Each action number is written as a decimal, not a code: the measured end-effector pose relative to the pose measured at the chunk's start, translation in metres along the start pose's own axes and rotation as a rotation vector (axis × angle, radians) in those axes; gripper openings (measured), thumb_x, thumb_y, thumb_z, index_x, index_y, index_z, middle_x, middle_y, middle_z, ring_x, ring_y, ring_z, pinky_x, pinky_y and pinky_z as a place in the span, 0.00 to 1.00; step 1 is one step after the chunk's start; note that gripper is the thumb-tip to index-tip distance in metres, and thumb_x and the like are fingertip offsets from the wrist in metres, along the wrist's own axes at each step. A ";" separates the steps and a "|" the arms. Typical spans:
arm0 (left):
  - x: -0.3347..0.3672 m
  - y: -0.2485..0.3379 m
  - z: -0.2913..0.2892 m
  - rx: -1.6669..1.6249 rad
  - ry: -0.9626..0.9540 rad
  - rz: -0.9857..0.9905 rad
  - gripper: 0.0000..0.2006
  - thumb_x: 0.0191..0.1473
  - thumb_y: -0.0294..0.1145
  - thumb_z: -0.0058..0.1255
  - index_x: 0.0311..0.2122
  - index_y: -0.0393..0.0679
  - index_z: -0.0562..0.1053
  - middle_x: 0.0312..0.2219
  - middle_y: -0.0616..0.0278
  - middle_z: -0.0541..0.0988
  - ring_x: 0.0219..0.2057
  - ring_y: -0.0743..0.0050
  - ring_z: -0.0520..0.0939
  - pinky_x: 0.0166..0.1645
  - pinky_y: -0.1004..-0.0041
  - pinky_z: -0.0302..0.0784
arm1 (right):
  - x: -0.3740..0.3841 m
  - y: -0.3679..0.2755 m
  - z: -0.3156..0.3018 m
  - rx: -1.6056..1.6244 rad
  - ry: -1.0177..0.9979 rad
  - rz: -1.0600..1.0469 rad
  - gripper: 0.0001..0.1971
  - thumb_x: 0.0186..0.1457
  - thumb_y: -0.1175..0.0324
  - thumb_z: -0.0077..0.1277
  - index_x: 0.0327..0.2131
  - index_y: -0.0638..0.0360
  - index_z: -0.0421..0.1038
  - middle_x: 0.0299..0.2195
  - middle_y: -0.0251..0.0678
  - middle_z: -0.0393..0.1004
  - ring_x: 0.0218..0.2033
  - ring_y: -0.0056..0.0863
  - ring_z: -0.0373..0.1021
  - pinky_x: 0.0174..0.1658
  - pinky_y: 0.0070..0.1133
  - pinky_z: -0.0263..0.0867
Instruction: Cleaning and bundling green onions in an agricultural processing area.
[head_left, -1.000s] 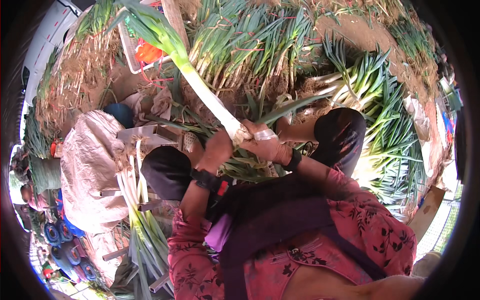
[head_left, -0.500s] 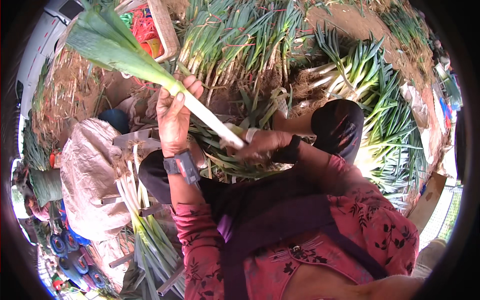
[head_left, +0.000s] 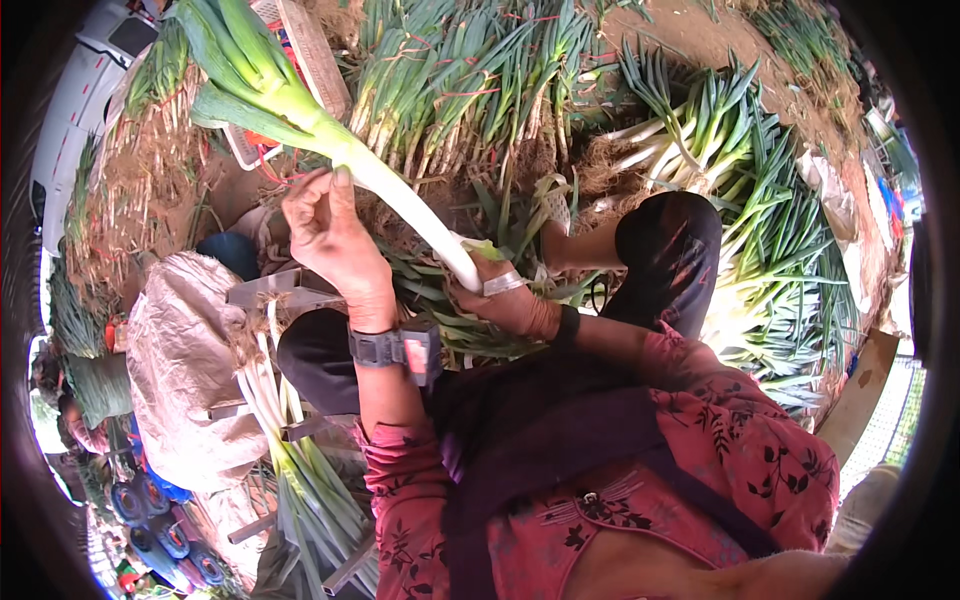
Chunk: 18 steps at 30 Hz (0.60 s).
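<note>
A large leek [head_left: 400,205] slants across in front of me, its green leaves up at the far left and its white base toward the middle. My right hand [head_left: 505,300] is closed around the base end, with a whitish band on one finger. Where the white shank turns green, the thumb and fingertips of my left hand [head_left: 338,240] are pinched together at the leek's lower edge. A small pale green leaf piece [head_left: 484,248] shows beside the right hand. The left wrist wears a dark strapped device [head_left: 395,349].
Trimmed leeks [head_left: 285,430] lie on a metal frame [head_left: 285,287] beside a pale sack [head_left: 190,370] at left. Untrimmed bundles [head_left: 470,85] cover the far ground. Cleaned leeks [head_left: 770,270] are heaped at right. A crate [head_left: 315,60] stands far left.
The leek has turned more upright and its leaves have shifted right. My left hand has gone from a wrapped grip to a fingertip pinch, slightly lower and leftward.
</note>
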<state>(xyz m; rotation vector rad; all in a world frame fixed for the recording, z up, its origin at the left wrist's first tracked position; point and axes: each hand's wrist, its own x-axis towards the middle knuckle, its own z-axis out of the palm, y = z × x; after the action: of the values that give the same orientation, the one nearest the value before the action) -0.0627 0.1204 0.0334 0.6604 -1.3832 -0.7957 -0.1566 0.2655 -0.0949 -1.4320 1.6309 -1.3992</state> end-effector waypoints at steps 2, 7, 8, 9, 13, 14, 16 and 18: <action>-0.007 0.017 0.008 0.229 -0.042 0.303 0.02 0.58 0.22 0.53 0.35 0.37 0.72 0.39 0.58 0.79 0.40 0.72 0.78 0.48 0.73 0.73 | 0.001 -0.004 -0.006 -0.007 0.001 0.078 0.28 0.53 0.70 0.57 0.56 0.65 0.61 0.42 0.46 0.74 0.42 0.34 0.72 0.46 0.26 0.68; -0.062 0.064 0.000 -0.296 -0.693 -0.268 0.03 0.59 0.20 0.49 0.38 0.39 0.70 0.33 0.63 0.74 0.37 0.77 0.77 0.42 0.74 0.74 | 0.011 -0.009 -0.031 -0.149 0.027 -0.185 0.32 0.52 0.64 0.55 0.57 0.68 0.58 0.37 0.56 0.76 0.37 0.50 0.75 0.39 0.35 0.72; -0.075 0.076 -0.010 -0.284 -0.947 -0.667 0.05 0.55 0.18 0.52 0.36 0.38 0.72 0.32 0.62 0.75 0.35 0.75 0.79 0.41 0.74 0.76 | 0.017 -0.010 -0.032 -0.040 -0.020 -0.119 0.32 0.53 0.65 0.55 0.59 0.68 0.57 0.39 0.56 0.74 0.39 0.44 0.75 0.41 0.33 0.71; -0.075 0.081 -0.010 -0.098 -1.283 -0.250 0.05 0.51 0.17 0.55 0.33 0.37 0.73 0.32 0.60 0.78 0.34 0.72 0.81 0.41 0.73 0.77 | 0.024 -0.011 -0.034 0.063 -0.057 -0.046 0.33 0.53 0.66 0.56 0.60 0.67 0.55 0.42 0.55 0.73 0.41 0.38 0.74 0.43 0.31 0.70; -0.026 0.064 -0.055 -0.049 -1.084 -0.257 0.10 0.59 0.34 0.51 0.36 0.36 0.77 0.36 0.55 0.81 0.37 0.65 0.82 0.46 0.68 0.78 | 0.045 -0.032 -0.052 0.078 -0.070 -0.120 0.35 0.53 0.69 0.55 0.62 0.66 0.53 0.52 0.58 0.68 0.52 0.39 0.71 0.53 0.30 0.66; -0.011 0.043 -0.069 -0.024 -0.615 -0.345 0.17 0.63 0.41 0.46 0.41 0.35 0.77 0.38 0.53 0.81 0.41 0.61 0.82 0.51 0.65 0.76 | 0.053 -0.032 -0.051 0.053 -0.151 -0.188 0.34 0.53 0.69 0.56 0.62 0.65 0.54 0.52 0.55 0.68 0.52 0.36 0.70 0.55 0.29 0.64; 0.031 0.028 -0.074 0.226 -0.369 -0.167 0.28 0.64 0.49 0.44 0.60 0.35 0.64 0.54 0.47 0.71 0.55 0.58 0.73 0.61 0.60 0.67 | 0.060 -0.034 -0.043 0.151 -0.286 -0.212 0.34 0.55 0.67 0.56 0.62 0.63 0.54 0.53 0.49 0.68 0.53 0.32 0.68 0.58 0.27 0.61; 0.040 0.008 -0.052 -0.332 -0.345 -0.279 0.25 0.65 0.46 0.43 0.58 0.34 0.65 0.52 0.49 0.72 0.52 0.60 0.75 0.56 0.62 0.72 | 0.062 -0.026 -0.015 0.162 -0.371 -0.178 0.35 0.56 0.63 0.56 0.63 0.62 0.52 0.57 0.44 0.65 0.55 0.32 0.64 0.60 0.26 0.57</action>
<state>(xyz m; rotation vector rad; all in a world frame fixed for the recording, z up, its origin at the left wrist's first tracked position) -0.0096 0.0900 0.0586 0.4728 -1.4356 -1.3799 -0.1780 0.2153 -0.0526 -1.6548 1.1569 -1.2346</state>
